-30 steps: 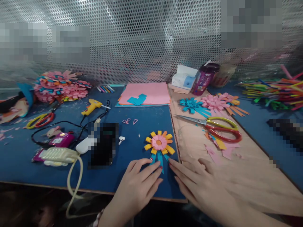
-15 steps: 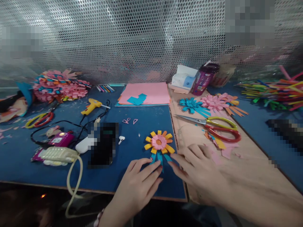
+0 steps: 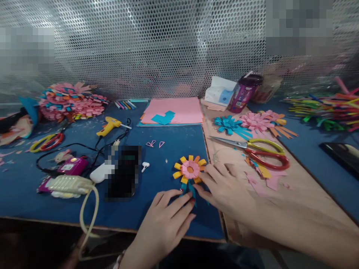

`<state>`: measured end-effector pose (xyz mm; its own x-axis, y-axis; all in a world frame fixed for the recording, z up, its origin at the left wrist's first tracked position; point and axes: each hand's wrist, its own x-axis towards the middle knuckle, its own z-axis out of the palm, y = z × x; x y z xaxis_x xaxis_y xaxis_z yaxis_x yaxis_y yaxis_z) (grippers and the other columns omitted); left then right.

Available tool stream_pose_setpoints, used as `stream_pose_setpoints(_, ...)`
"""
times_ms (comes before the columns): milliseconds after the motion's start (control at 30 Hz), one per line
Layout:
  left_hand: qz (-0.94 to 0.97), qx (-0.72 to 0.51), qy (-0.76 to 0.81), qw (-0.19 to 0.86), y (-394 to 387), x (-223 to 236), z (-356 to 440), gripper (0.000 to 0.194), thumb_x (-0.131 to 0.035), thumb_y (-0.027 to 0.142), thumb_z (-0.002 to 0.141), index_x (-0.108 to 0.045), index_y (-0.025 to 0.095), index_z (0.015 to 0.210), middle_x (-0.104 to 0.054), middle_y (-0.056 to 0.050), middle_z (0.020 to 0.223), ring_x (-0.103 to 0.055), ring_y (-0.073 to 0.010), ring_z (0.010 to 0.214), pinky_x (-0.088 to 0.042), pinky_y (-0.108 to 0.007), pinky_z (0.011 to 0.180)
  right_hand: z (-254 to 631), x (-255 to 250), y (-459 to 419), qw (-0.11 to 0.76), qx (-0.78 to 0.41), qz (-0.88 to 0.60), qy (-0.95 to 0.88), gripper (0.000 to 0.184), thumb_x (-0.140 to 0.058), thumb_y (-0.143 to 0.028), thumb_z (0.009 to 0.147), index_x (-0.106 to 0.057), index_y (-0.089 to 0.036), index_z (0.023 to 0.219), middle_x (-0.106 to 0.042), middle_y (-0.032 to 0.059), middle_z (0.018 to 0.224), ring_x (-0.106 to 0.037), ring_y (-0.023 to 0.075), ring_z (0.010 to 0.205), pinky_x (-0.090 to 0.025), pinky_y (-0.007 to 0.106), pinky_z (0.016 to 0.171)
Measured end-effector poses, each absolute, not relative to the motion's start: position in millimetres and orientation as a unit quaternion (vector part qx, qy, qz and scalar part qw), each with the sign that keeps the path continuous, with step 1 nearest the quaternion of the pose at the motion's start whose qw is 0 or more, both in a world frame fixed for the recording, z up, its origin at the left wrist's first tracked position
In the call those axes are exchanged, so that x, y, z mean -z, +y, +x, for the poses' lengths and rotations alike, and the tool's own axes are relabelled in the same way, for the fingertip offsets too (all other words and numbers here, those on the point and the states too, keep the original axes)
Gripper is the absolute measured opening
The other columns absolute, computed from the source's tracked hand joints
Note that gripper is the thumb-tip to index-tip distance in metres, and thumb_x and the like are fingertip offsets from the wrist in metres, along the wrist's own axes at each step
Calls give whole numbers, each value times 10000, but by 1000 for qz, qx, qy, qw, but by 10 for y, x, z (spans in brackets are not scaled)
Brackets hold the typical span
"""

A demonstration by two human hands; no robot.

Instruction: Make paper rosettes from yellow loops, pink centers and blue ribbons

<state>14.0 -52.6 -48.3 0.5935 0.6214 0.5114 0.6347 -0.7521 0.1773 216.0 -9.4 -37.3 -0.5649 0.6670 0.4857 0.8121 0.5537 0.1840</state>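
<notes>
A paper flower (image 3: pixel 190 170) with yellow and orange loop petals and a pink centre lies on the blue table, blue paper strips (image 3: pixel 192 190) fanning from its lower side. My left hand (image 3: pixel 168 215) rests below it, fingers stretched out, fingertips on the strips. Close on the right, my right hand (image 3: pixel 224 186) has its fingers extended, their tips touching the flower's right petals and lower edge. Neither hand is closed round anything. Part of the strips is hidden beneath my fingers.
Scissors (image 3: pixel 269 153) lie right, near blue (image 3: pixel 228 125) and pink paper flowers (image 3: pixel 256 121). Paper sheets (image 3: pixel 174 106) and a yellow glue gun (image 3: pixel 108 126) sit farther back. Left are a phone (image 3: pixel 123 175), a power strip (image 3: pixel 70 184) with its cable, and more scissors (image 3: pixel 46 143).
My right hand has moved left and slightly up, onto the flower's right side. The left hand stays at the strips. The whole view has shifted slightly.
</notes>
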Motion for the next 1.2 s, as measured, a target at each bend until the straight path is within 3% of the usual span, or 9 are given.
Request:
stream_pose_setpoints(967, -893, 279, -354, 7, -529, 489, 134, 225, -539, 218, 891, -665, 175, 1072, -690, -50, 1083, -559, -228, 986, -492, -379, 786, 2148, 407, -118, 193, 165, -418, -872, 130, -538, -250, 856, -646, -177, 852, -587, 59, 818, -450, 213, 826, -272, 350, 710)
stream_pose_setpoints(1200, -897, 265, -355, -3, -535, 482, 122, 260, -539, 211, 892, -636, 175, 1131, -677, -34, 1120, -547, -221, 1010, -487, -371, 807, 2233, 285, -156, 254, 142, -421, -859, 163, -549, -298, 854, -648, -181, 911, -608, 49, 823, -475, 207, 810, -280, 354, 715)
